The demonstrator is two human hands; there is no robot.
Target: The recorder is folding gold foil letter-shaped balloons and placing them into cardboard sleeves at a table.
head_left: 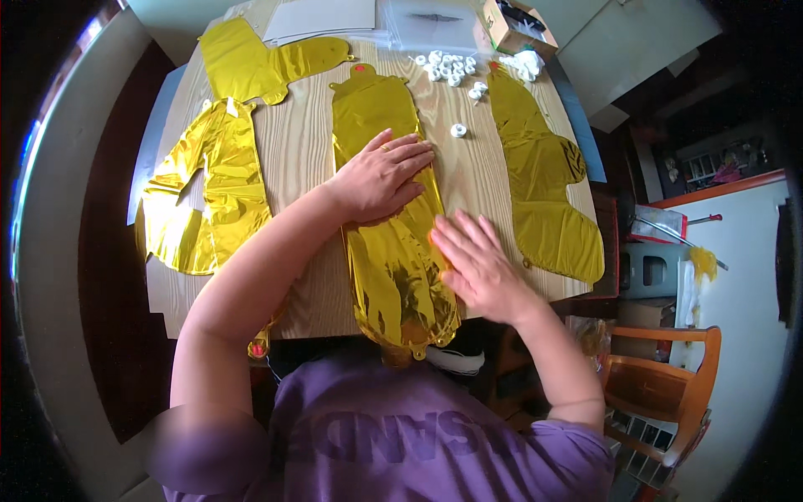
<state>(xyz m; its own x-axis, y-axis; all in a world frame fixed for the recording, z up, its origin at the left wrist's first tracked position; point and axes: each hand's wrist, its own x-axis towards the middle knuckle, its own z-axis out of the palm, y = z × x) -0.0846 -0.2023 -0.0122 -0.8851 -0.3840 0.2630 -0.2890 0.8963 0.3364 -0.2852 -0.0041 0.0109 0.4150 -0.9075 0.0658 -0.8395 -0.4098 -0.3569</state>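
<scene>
A long gold foil balloon (393, 251), flat and uninflated, lies down the middle of the wooden table, its near end reaching the table's front edge. My left hand (385, 176) rests palm down across its upper half, fingers stretched toward the right edge. Lower down, my right hand (481, 266) lies with fingers extended at the balloon's right edge, its fingertips touching or just over the foil. Neither hand grips anything. The balloon's lower half is creased and shiny; a small red spot marks its far tab.
Other flat gold balloons lie at left (226, 184), far left (242, 63) and right (544, 192). Small white rolls (447, 67) cluster at the back, with one single roll (458, 130) nearer. Behind them are clear plastic bags (435, 29) and a cardboard box (519, 29). A wooden chair (661, 385) stands at right.
</scene>
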